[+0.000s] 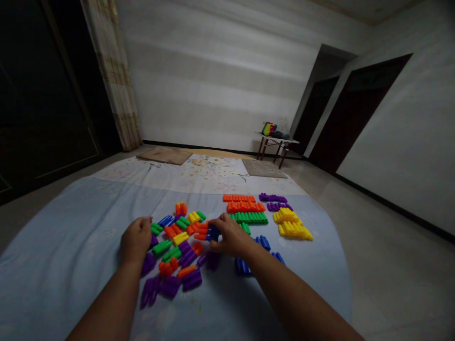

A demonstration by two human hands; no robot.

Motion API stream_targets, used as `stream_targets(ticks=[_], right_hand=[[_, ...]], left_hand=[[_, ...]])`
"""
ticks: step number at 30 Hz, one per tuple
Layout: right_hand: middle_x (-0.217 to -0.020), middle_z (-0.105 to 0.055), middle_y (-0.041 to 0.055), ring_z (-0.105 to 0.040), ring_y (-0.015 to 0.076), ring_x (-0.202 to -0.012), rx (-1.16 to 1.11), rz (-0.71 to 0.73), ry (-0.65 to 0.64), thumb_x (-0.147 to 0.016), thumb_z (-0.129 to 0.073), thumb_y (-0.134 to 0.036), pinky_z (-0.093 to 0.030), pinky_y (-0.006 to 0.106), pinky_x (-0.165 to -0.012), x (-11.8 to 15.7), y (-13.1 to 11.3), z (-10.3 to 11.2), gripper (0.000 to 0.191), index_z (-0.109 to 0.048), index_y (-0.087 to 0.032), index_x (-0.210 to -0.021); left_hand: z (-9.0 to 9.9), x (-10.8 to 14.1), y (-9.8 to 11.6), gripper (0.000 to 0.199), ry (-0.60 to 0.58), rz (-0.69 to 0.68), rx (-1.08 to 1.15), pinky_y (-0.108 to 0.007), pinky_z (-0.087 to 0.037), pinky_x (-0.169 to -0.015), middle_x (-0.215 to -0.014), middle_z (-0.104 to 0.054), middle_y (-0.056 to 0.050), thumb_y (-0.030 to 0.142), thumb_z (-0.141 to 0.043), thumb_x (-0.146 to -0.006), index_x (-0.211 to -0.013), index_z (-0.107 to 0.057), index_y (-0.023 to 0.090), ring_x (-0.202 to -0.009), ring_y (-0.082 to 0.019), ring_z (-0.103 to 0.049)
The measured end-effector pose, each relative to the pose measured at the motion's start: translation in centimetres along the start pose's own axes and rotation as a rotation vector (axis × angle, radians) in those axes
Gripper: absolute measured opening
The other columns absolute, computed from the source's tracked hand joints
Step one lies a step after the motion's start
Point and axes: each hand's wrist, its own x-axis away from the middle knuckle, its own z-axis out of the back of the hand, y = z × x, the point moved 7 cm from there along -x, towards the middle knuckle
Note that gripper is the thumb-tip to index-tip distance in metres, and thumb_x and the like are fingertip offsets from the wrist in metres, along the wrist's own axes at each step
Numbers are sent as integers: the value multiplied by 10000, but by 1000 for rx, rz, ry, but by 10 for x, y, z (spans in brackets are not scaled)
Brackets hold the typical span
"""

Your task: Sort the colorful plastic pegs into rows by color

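My right hand [227, 234] is closed on a blue piece [213, 232], with orange pieces [202, 233] touching or just beside its left side. My left hand [137, 237] rests closed at the left edge of a loose pile of plastic pieces; whether its fingers hold anything is hidden. The pile has green [162, 247], purple [169, 286], orange [168, 267] and yellow [180, 238] pieces. Right of my right hand lie orange rows [245, 207], a green row [250, 218], purple rows [273, 197] and yellow rows [295, 230]. Blue pieces [242, 266] lie partly behind my right forearm.
A pale blue cloth [88, 227] covers the large bed-like surface, with a floral white sheet [216, 173] beyond. Two flat mats [165, 155] [264, 168] lie at its far side. A small table [277, 138] holding colourful items stands by the wall.
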Motion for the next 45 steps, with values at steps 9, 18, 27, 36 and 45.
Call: stream_targets(ticks=[9,18,27,36,45], right_hand=[[-967,-496,45,-492,168,-873,-123,-32,236,-670,-646,-235,-393,335,-829,6,-7,5,520,-531,-212,-1176],[-1027,-507,60,-470,197,-931,-7,65,225,-688,-669,-332,-356,339,-817,7,-22,-7,555,-495,-245,-1208],[-1022,-528,67,-481,200,-949,65,13,272,-697,-645,-304,-355,342,-830,21,4,15,512,-514,-226,-1186],[-945,-555,56,-519,165,-802,61,-339,367,-747,-599,-347,-420,321,-773,82,107,77,424,-558,-183,-1136],[-931,-598,65,-554,172,-781,26,-501,356,-734,-603,-412,-441,303,-736,136,151,69,455,-576,-164,-1115]], left_hand=[[6,34,83,387,4,-609,-96,-373,-362,-904,-1048,-648,-75,394,-322,-862,-1021,-607,186,-999,-215,-555],[-22,52,103,399,-535,-482,160,-319,-426,-864,-935,-676,-43,518,-393,-814,-901,-648,224,-909,-199,-596],[-28,50,91,445,-664,-273,248,-313,-478,-790,-883,-683,-46,579,-478,-734,-892,-649,199,-845,-217,-619],[-28,32,75,422,-483,-346,55,-269,-468,-811,-999,-672,-16,558,-417,-761,-937,-651,253,-934,-204,-602],[12,18,71,403,-113,-233,-85,-337,-445,-843,-998,-657,-40,477,-334,-803,-912,-636,234,-967,-217,-583]])
